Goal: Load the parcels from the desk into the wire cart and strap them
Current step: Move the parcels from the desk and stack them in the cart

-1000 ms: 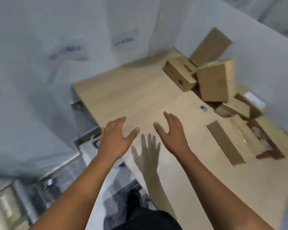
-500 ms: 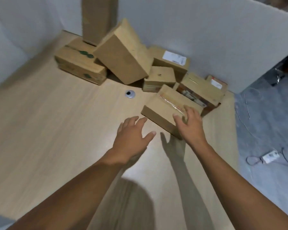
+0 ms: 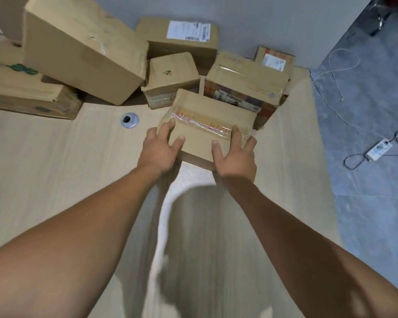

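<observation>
Taped parcel (image 3: 207,129) flat on table (image 3: 55,171), near far right corner, front of pile. Your left hand (image 3: 159,150) and right hand (image 3: 236,157) clamp its two ends. Step: pickup. Next: lift clear, carry to cart, unseen here.
</observation>
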{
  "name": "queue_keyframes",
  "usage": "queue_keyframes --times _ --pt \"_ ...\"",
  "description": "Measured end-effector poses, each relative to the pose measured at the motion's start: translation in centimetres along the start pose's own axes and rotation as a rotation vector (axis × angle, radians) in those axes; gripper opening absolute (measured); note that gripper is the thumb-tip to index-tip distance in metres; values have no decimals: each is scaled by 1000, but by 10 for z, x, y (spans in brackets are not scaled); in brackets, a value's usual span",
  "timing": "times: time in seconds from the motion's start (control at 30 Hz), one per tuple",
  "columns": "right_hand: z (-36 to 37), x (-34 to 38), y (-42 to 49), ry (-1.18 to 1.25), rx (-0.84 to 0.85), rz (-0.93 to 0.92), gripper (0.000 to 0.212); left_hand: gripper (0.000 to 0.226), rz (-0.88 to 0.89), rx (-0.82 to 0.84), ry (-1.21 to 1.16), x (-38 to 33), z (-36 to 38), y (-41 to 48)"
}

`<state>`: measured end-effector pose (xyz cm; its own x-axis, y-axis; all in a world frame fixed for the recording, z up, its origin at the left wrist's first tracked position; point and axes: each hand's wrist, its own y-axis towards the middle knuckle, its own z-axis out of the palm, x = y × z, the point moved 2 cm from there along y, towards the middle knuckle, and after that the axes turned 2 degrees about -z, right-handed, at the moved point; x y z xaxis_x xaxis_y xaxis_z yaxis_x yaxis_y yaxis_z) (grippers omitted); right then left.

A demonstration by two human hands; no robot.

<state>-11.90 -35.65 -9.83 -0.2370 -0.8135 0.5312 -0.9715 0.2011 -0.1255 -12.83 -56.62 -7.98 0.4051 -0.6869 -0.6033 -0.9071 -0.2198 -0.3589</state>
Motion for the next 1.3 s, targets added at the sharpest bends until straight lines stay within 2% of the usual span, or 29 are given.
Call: queue_keyframes --times 0.13,0.23,0.4,0.47,0.57,0.73,0.87,0.97,1.1,1.17,1.23,1.3 --pt "-2 4 3 22 5 -44 74 62 -27 50 -95 -2 -6 1" --pt "-4 4 -1 66 47 -93 74 67 -74 16 -186 5 -6 -14" --pt "-3 4 -28 136 182 -154 73 104 -232 -45 -258 36 -11 -62" --pt "2 6 -51 130 227 -188 73 100 -311 -39 -264 60 -15 -88" --pt "13 13 -98 133 301 -257 73 83 -366 -87 -278 103 -19 -140" --pt "29 28 -186 189 427 -369 86 80 -504 -187 -309 170 -20 -249" --pt "39 44 -254 303 601 -398 97 75 -591 -348 -392 218 -13 -353" --pt "49 54 -326 304 768 -479 97 74 -668 -536 -658 249 0 -450" --pt "55 64 -439 273 975 -624 93 56 -819 -788 -889 284 21 -584" --pt "53 74 -500 238 1107 -743 84 59 -884 -970 -958 295 32 -655" --pt "51 84 -531 252 1146 -867 74 54 -902 -1097 -997 298 38 -691" --pt "54 93 -586 213 1207 -1028 76 48 -948 -1270 -1064 301 52 -746"
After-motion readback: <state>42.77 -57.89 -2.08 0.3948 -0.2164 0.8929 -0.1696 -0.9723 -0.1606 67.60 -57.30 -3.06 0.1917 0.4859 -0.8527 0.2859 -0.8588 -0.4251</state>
